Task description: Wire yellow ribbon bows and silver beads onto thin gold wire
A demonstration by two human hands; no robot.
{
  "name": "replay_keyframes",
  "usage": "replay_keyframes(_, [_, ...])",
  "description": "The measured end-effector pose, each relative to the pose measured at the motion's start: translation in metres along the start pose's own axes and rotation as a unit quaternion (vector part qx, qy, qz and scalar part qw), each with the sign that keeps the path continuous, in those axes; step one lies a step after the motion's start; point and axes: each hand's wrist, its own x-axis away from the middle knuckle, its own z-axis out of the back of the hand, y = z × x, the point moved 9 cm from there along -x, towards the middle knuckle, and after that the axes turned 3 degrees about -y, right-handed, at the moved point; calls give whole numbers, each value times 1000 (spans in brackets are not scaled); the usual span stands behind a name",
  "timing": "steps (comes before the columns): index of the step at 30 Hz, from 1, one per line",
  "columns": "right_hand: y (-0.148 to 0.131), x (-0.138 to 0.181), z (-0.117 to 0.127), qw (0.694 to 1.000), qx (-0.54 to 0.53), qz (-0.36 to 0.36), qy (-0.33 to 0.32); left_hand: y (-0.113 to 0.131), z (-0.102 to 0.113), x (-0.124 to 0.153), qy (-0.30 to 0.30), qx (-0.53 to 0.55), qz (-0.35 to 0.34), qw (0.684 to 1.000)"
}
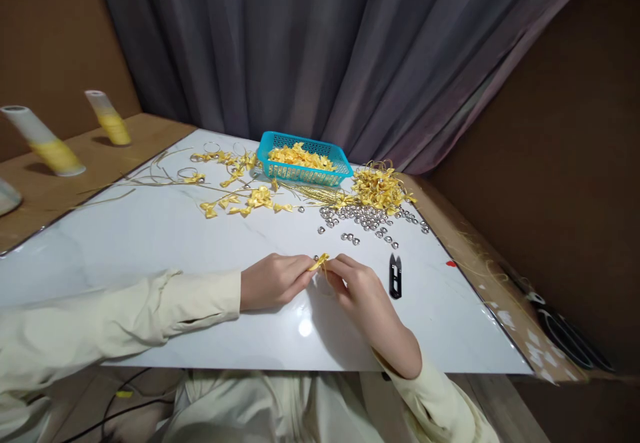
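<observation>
Here the left hand (273, 281) and right hand (363, 290) meet fingertip to fingertip, both pinching one small bow (319, 261) between them, just above the desk (175, 250). Its length slants up rightward. Snips (395, 275) lie just right.

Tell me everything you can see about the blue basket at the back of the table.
The blue basket is a shallow rectangular tray of what looks like plastic, with perforated mesh walls. It sits upright on the white table near the curtain, heaped with yellow ribbon bows. Gold strands lie just in front of it.
</observation>
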Motion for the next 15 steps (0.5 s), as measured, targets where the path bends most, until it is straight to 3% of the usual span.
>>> replay_keyframes(15, [-1, 6, -9, 984, 164, -38, -55, -2, -3, 1, -8, 5, 6, 1000])
